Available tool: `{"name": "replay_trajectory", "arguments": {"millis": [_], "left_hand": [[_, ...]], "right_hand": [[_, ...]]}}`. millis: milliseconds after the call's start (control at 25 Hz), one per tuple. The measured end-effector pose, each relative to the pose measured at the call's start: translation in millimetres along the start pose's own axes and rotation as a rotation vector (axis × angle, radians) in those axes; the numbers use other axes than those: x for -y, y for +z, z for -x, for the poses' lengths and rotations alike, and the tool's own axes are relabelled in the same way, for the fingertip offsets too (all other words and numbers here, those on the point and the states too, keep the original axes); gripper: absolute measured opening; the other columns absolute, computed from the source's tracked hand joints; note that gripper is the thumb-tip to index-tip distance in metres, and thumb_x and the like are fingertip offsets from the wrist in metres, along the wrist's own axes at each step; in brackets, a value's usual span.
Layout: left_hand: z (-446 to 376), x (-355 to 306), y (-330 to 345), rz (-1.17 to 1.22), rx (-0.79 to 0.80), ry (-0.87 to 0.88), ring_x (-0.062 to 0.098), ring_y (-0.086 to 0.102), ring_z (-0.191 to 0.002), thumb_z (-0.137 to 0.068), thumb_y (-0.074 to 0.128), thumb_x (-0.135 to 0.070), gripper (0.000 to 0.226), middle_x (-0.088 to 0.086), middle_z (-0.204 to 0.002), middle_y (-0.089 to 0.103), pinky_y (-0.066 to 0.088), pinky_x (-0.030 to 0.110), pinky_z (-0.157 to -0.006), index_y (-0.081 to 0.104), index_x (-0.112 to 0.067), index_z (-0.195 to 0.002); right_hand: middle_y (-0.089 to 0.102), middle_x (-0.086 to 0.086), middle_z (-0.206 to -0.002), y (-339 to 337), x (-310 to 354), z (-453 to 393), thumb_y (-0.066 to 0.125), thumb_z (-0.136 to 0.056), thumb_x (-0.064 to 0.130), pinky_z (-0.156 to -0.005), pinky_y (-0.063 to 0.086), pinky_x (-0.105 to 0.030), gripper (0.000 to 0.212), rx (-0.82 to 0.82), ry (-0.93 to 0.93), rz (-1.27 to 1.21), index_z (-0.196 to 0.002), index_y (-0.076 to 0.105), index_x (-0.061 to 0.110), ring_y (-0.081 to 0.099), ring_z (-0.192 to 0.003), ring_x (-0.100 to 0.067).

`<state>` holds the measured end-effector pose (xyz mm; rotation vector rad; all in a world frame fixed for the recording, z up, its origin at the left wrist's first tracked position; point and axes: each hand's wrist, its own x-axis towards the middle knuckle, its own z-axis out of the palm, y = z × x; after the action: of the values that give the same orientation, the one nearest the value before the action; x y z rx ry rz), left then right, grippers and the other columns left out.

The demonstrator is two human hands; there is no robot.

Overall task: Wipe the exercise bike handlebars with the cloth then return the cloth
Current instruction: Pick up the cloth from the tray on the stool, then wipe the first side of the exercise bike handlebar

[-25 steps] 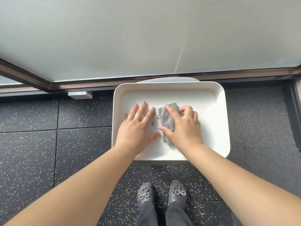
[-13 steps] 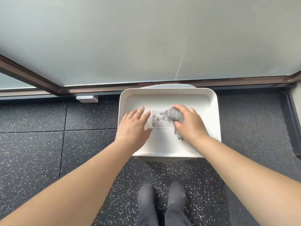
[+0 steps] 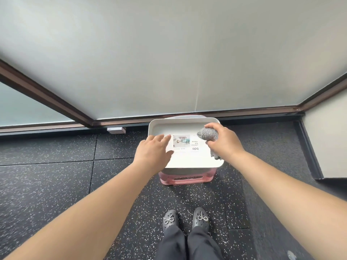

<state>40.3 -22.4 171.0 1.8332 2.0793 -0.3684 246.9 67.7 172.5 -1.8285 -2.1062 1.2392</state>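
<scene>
Grey fuzzy cloth (image 3: 208,134) bunched in right hand (image 3: 224,141) above white tray (image 3: 187,158).

Cloth (image 3: 208,135): grey, fuzzy, bunched into a wad. Position: above the right side of the white tray (image 3: 180,124), one tail hanging down toward the near-right rim.

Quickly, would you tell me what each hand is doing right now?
Left hand: open, fingers flat, holding nothing, over the white tray.
Right hand: closed around the grey cloth.
</scene>
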Motion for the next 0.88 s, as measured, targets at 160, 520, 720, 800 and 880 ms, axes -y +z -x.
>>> {"name": "replay_trajectory", "arguments": {"millis": [160, 520, 720, 800, 880], "left_hand": [[34, -12, -31, -0.014, -0.065, 0.011, 0.026, 0.031, -0.135, -0.093, 0.036, -0.051, 0.06, -0.001, -0.151, 0.033, 0.032, 0.042, -0.105, 0.022, -0.027, -0.146], [98, -37, -51, -0.151, -0.171, 0.286, 0.024, 0.027, -0.138, -0.092, 0.036, -0.053, 0.06, -0.003, -0.151, 0.034, 0.019, 0.041, -0.114, 0.025, -0.028, -0.145], [143, -47, -33, -0.248, -0.167, 0.516, 0.023, 0.018, -0.143, -0.092, 0.032, -0.052, 0.061, 0.0, -0.154, 0.028, 0.003, 0.044, -0.119, 0.02, -0.028, -0.147], [158, -58, -26, -0.27, -0.153, 0.6, 0.023, 0.017, -0.143, -0.092, 0.031, -0.054, 0.062, 0.0, -0.154, 0.026, 0.003, 0.044, -0.119, 0.02, -0.028, -0.147], [168, -73, -23, -0.296, -0.163, 0.671, 0.022, 0.018, -0.143, -0.092, 0.03, -0.054, 0.062, -0.001, -0.155, 0.026, 0.003, 0.044, -0.118, 0.02, -0.028, -0.147]], "right_hand": [[0.066, -0.003, -0.095, -34, 14, 44, 0.046, -0.08, -0.001, -0.034, 0.038, -0.012, 0.05, -0.072, -0.019, -0.068, -0.117, 0.055, 0.032, 0.059, -0.041, -0.005], [0.056, -0.005, -0.124, -43, 1, 160, 0.07, -0.08, 0.034, -0.062, 0.041, -0.021, 0.04, -0.233, 0.053, -0.021, -0.118, 0.056, 0.034, 0.064, -0.088, -0.02], [0.057, -0.005, -0.124, -16, -22, 244, 0.063, -0.08, 0.051, -0.077, 0.042, -0.03, 0.036, -0.406, 0.168, -0.081, -0.113, 0.057, 0.037, 0.059, -0.098, -0.024], [0.056, -0.005, -0.123, -7, -37, 279, 0.062, -0.082, 0.05, -0.073, 0.041, -0.029, 0.033, -0.465, 0.244, -0.082, -0.112, 0.057, 0.037, 0.059, -0.088, -0.022], [0.055, -0.006, -0.124, 0, -50, 309, 0.063, -0.083, 0.047, -0.074, 0.039, -0.028, 0.034, -0.507, 0.302, -0.112, -0.114, 0.058, 0.034, 0.059, -0.092, -0.022]]}}
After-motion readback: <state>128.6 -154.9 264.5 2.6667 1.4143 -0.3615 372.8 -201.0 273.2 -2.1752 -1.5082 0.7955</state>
